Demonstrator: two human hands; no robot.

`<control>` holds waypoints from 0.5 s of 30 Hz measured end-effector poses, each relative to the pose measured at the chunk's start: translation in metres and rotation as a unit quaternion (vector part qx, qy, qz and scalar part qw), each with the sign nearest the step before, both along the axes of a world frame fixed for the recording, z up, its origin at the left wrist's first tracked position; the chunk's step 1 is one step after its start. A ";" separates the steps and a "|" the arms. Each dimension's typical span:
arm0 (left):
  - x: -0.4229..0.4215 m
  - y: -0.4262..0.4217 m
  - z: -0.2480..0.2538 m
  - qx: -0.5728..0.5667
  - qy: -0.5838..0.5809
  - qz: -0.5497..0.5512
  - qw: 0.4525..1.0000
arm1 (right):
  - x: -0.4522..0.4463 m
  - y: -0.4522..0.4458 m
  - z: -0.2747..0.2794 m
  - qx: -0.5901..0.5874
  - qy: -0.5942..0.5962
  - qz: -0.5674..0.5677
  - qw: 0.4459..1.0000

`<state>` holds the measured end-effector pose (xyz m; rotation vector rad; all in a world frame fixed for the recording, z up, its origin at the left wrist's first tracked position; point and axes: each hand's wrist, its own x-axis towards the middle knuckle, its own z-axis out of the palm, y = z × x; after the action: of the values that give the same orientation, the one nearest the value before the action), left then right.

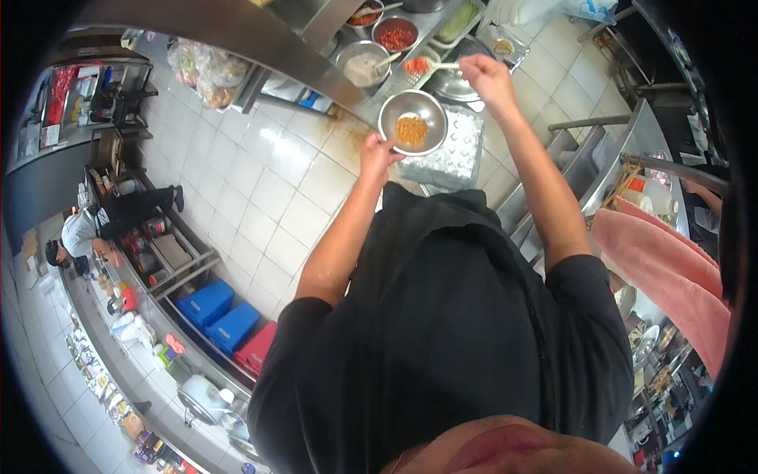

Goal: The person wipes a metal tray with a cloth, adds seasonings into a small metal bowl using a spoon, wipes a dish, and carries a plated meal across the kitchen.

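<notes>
My left hand (379, 156) grips the near-left rim of a steel bowl (430, 144), which holds a small heap of orange-brown crumbly food (410, 130). My right hand (485, 79) is closed on the handle of a pale slotted ladle (430, 66). Chopped red pieces (416, 66) lie in the ladle's head, just beyond the bowl's far rim. Behind it stand a bowl of red chopped food (395, 35) and a bowl of pale powder (363, 68) with a spoon in it.
Under the bowl is a silvery, bumpy-topped block (458, 150). Pink towels (663, 261) hang at the right beside steel shelving. At the far left a person (83, 233) stands at a long counter. Blue bins (207, 302) sit below it, and bagged food (209, 71) is at the upper left.
</notes>
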<state>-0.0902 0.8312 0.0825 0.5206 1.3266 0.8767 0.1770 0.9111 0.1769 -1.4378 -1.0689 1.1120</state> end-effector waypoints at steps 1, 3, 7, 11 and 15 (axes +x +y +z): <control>0.000 0.001 -0.002 -0.003 0.000 -0.008 1.000 | -0.004 -0.018 -0.015 0.045 -0.096 0.044 0.993; 0.002 0.003 -0.001 -0.003 -0.007 -0.011 1.000 | -0.021 -0.048 -0.027 0.211 -0.287 0.086 0.930; 0.003 0.005 0.001 -0.001 -0.019 -0.017 1.000 | -0.037 -0.047 -0.006 0.223 -0.294 0.032 0.929; 0.001 0.003 0.002 0.008 -0.019 -0.010 1.000 | -0.067 -0.006 0.025 0.249 -0.216 0.001 0.944; -0.002 -0.006 0.007 0.012 -0.026 0.000 1.000 | -0.101 0.028 0.006 0.300 -0.339 0.037 0.891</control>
<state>-0.0920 0.8247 0.0896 0.5124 1.2713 0.9013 0.0755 0.9394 0.1830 -1.2832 -1.7783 0.2294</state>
